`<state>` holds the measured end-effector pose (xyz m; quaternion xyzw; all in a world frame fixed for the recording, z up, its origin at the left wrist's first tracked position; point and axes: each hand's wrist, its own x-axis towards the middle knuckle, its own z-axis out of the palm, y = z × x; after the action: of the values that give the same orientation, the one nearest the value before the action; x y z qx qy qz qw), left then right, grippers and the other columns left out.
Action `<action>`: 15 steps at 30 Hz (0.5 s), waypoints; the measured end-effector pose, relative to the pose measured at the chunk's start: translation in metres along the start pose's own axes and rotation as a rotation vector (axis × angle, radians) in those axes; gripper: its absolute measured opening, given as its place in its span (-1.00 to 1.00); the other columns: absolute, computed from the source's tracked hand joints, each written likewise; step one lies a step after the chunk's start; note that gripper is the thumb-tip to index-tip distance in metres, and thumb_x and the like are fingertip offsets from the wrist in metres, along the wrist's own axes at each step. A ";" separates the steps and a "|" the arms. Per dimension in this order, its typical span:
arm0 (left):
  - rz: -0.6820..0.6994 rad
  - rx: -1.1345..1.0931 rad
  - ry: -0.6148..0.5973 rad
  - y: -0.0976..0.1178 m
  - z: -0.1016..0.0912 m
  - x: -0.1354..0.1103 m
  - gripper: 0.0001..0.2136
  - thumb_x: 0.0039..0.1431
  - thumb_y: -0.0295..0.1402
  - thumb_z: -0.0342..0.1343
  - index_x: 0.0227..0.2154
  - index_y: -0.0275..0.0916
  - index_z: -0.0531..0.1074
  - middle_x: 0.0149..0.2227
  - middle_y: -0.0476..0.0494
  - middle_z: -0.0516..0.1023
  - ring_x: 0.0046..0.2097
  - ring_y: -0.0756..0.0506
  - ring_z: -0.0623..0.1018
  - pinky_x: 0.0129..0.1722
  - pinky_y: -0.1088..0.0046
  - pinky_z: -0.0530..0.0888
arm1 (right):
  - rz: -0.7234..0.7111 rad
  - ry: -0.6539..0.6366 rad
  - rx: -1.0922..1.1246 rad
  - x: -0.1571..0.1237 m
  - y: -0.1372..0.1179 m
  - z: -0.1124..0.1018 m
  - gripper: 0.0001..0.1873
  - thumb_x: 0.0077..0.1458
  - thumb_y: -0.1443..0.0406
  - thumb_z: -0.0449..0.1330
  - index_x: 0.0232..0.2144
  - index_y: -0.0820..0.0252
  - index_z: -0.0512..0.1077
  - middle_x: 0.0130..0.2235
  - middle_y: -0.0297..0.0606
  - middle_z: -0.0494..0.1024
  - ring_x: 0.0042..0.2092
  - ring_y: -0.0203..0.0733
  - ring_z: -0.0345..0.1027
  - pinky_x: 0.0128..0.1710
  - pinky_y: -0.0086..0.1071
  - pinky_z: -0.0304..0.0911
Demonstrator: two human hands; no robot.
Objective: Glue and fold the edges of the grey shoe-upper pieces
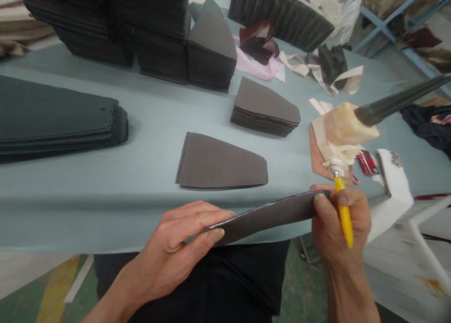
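My left hand [183, 241] pinches the near end of a thin dark grey cut piece [271, 214], thumb under, fingers on top. My right hand [336, 217] grips the far end of the same piece and also holds a yellow-handled brush [343, 210] between its fingers, bristle end up. The piece hangs tilted just off the front edge of the pale blue table [105, 196]. A small stack of the same grey pieces [220, 163] lies flat on the table just beyond my hands.
A second stack of grey pieces [266, 107] lies farther back. Tall dark stacks [158, 32] stand along the rear, a long flat stack [56, 119] at left. A waxy block on a dark rod [347, 123] sits right, with scraps [324, 67] and a white stand [396, 189].
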<state>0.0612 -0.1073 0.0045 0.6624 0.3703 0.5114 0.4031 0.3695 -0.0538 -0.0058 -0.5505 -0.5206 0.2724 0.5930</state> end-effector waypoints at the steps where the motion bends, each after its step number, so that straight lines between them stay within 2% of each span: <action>1: 0.004 -0.009 -0.003 0.000 0.001 -0.001 -0.70 0.43 -0.53 0.16 0.08 -0.08 0.65 -0.13 -0.02 0.78 -0.11 0.02 0.73 -0.05 0.63 0.59 | 0.015 0.004 0.006 0.000 0.003 0.000 -0.44 0.03 0.08 0.58 -0.32 0.05 0.25 -0.27 -0.45 0.63 -0.22 -0.23 0.53 -0.15 -0.31 0.31; 3: -0.026 -0.038 0.015 0.000 0.004 -0.002 -0.75 0.42 -0.53 0.18 0.00 -0.10 0.65 -0.17 0.01 0.76 -0.14 0.05 0.71 -0.06 0.65 0.57 | 0.043 0.010 0.005 -0.002 0.006 0.000 -0.45 0.03 0.08 0.57 -0.31 0.05 0.24 -0.26 -0.44 0.62 -0.20 -0.21 0.53 -0.12 -0.29 0.32; 6: -0.168 -0.119 0.108 0.001 0.007 -0.002 -0.89 0.38 -0.46 0.24 -0.26 -0.13 0.62 -0.31 0.06 0.67 -0.25 0.07 0.64 -0.18 0.68 0.53 | 0.076 0.017 -0.001 -0.005 0.008 -0.001 -0.45 0.03 0.09 0.56 -0.29 0.05 0.24 -0.24 -0.43 0.62 -0.18 -0.21 0.52 -0.11 -0.29 0.30; 9: -0.320 -0.226 0.168 0.003 0.010 -0.002 -0.83 0.31 -0.38 0.31 -0.42 -0.18 0.52 -0.40 0.05 0.58 -0.34 0.07 0.55 -0.28 0.66 0.49 | 0.096 0.023 -0.010 -0.008 0.008 -0.002 -0.45 0.03 0.09 0.56 -0.28 0.04 0.23 -0.22 -0.43 0.61 -0.17 -0.22 0.52 -0.10 -0.29 0.29; 15: -0.492 -0.415 0.223 -0.002 0.011 -0.003 -0.64 0.18 -0.13 0.47 -0.51 -0.20 0.47 -0.41 -0.01 0.52 -0.38 0.04 0.48 -0.38 0.62 0.43 | 0.069 -0.006 -0.021 -0.009 0.006 0.000 -0.46 0.08 0.11 0.54 -0.27 0.04 0.20 -0.22 -0.43 0.60 -0.19 -0.24 0.52 -0.13 -0.31 0.30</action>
<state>0.0708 -0.1107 -0.0001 0.3972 0.4490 0.5323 0.5978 0.3680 -0.0604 -0.0140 -0.5735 -0.5060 0.2890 0.5758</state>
